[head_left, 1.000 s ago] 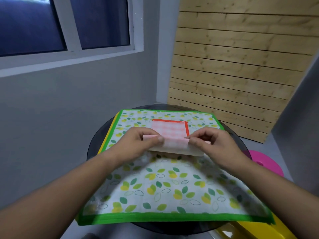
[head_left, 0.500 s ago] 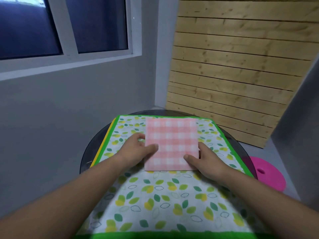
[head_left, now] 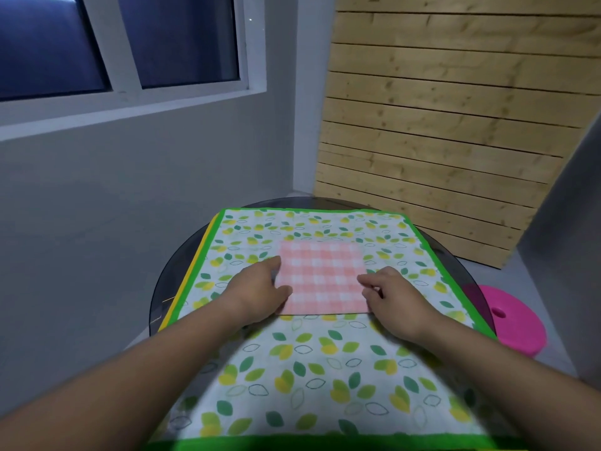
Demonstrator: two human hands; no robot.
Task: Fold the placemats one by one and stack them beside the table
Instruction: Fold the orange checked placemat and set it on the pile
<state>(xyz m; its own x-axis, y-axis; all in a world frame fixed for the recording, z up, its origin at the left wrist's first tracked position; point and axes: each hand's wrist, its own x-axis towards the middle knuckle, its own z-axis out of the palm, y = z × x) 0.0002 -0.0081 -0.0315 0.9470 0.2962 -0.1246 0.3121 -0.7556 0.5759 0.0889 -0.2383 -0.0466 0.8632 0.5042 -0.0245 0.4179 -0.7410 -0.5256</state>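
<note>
Nearest the viewer, the leaf-print placemat (head_left: 309,369) is spread over the glass table (head_left: 172,275). At its centre the folded pink gingham placemat (head_left: 325,275) is bracketed: the left hand (head_left: 257,291) is laid flat on its left edge, and the right hand (head_left: 393,301) is curled at its right edge, grip not confirmable. If lifted one-sidedly, the fold may be sprung apart before the pink stool (head_left: 517,323) is reached.

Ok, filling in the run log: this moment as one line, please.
stage: pink checked placemat folded, flat on leaf-print placemat | left hand: touches its left edge | right hand: touches its right edge | stacked: not yet
</note>
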